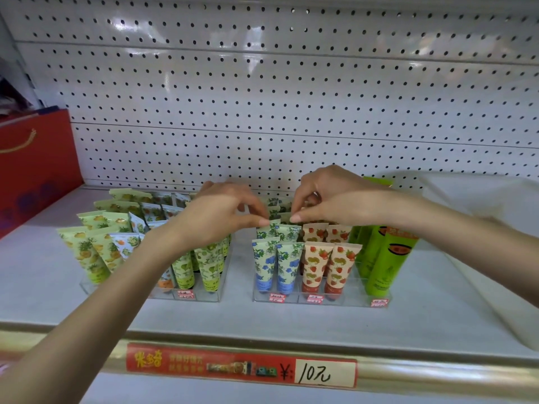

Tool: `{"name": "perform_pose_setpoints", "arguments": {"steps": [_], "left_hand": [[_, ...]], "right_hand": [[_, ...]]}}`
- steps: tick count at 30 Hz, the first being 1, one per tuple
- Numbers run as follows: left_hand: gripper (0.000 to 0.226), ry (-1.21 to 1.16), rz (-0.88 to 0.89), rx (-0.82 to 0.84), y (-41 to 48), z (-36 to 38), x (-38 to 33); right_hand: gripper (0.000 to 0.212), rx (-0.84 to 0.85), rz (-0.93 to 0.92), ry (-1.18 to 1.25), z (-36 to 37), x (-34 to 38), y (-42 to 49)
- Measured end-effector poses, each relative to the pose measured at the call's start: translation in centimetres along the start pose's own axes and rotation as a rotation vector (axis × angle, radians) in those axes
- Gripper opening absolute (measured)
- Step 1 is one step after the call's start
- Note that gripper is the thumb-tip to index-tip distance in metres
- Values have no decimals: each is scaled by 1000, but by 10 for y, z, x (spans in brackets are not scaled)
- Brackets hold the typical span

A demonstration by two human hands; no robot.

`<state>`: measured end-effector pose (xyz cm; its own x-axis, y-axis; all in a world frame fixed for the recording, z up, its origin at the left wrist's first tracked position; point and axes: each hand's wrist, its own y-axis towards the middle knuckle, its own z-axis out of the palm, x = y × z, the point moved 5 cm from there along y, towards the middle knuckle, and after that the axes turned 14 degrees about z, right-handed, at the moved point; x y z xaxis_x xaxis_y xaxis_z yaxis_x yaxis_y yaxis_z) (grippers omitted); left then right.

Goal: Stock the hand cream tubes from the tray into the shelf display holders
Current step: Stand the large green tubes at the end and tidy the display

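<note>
White pegboard (262,97) is backing the shelf (291,322); red gift bag (35,176) far left. Inside the right acrylic holder (344,301), left hand (221,211) and right hand (329,196) are pinching the crimped top of a blue-flower tube (275,230), second row. Seating step, probably; next, pressing it straight down. Strawberry tubes (316,258) are crowding alongside. Tray out of view.

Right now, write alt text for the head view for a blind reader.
Two hands, left hand and right hand, pinch the crimped tops of blue-flower hand cream tubes standing in a clear display holder on a white shelf. Strawberry tubes and green tubes stand beside them; a second holder sits left.
</note>
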<state>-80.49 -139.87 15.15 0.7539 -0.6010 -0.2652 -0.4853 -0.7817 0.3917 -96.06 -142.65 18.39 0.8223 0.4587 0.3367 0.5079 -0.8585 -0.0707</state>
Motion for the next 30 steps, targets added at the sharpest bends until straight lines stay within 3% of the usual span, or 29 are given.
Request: {"name": "perform_pose_setpoints", "arguments": {"steps": [5, 9, 17, 30], "left_hand": [[17, -89, 12, -82, -14, 0, -5], [27, -106, 0, -63, -20, 5, -7], [22, -160, -3, -60, -22, 4, -11], [27, -156, 1, -67, -21, 4, -12]], "right_hand": [[6, -48, -14, 7, -1, -1, -11], [9, -43, -58, -115, 9, 4, -21], [14, -92, -41, -187, 21, 8, -25], [11, -153, -28, -164, 22, 8, -25]]}}
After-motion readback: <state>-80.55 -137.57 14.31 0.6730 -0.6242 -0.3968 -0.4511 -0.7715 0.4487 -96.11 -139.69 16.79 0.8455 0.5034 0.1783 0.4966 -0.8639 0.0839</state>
